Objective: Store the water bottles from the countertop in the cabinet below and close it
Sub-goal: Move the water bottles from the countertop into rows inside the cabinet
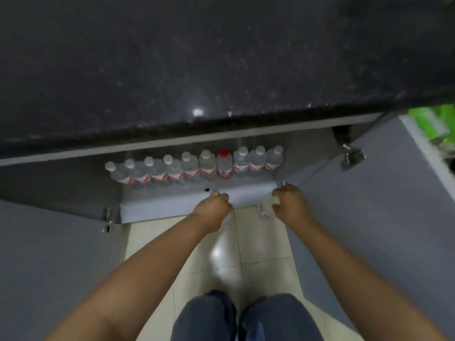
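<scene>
Two clear plastic water bottles with red labels are held low over the pale tiled floor point(258, 244): left hand point(214, 209) grips one point(226, 221), right hand point(291, 204) grips the other point(267, 207). Beyond, ten similar bottles point(194, 166) stand in a row inside the open grey cabinet point(172, 205), under the dark speckled countertop point(197, 57).

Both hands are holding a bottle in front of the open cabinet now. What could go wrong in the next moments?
1. The row of bottles already fills the shelf front; pushing in the bottle in the right hand could topple a neighbour.
2. The left hand hides most of its bottle, so its hold cannot be judged; it might slip onto the tile floor.
3. Both doors, like the right door, stand open; a protruding bottle could block closing.
</scene>
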Available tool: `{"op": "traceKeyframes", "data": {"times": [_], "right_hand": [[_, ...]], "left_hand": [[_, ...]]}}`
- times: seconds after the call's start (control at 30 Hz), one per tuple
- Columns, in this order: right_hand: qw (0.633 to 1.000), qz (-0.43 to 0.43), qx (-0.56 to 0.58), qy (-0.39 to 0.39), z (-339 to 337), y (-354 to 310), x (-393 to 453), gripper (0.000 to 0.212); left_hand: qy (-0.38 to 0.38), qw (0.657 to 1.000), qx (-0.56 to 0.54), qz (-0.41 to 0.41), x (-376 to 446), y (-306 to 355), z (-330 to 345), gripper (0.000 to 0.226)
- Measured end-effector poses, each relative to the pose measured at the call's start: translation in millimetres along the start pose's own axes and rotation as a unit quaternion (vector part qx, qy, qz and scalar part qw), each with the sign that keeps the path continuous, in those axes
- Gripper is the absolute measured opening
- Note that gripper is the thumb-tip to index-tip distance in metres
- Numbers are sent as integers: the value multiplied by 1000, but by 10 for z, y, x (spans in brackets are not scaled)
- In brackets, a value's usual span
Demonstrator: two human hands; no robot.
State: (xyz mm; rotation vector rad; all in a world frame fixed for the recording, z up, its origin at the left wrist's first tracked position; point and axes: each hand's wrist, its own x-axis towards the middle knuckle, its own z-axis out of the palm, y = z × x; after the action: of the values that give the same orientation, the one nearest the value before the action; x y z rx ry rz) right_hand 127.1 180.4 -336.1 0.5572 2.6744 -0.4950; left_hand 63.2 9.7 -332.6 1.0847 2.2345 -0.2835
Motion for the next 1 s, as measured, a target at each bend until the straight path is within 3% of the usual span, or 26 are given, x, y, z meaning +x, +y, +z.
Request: {"op": "traceKeyframes", "data": {"times": [0.27, 0.4, 0.63, 0.77, 1.0], "right_hand": [[996, 11, -60, 67, 786, 453, 1168, 27], [995, 11, -67, 68, 1001, 602, 1519, 28], [994, -9, -78, 71, 994, 649, 1698, 36], [993, 19, -89, 73, 976, 685, 1717, 33], [994, 58, -80, 51, 807, 675, 1886, 34]], "left_hand": [[142, 987, 47, 63, 1494, -243, 618, 31], [161, 983, 36, 77, 1855, -243, 770, 36], [207, 973, -98, 26, 2008, -221, 750, 66], [255, 956, -142, -30, 2082, -90, 863, 63], [247, 956, -154, -24, 2082, -101, 845, 72]]}}
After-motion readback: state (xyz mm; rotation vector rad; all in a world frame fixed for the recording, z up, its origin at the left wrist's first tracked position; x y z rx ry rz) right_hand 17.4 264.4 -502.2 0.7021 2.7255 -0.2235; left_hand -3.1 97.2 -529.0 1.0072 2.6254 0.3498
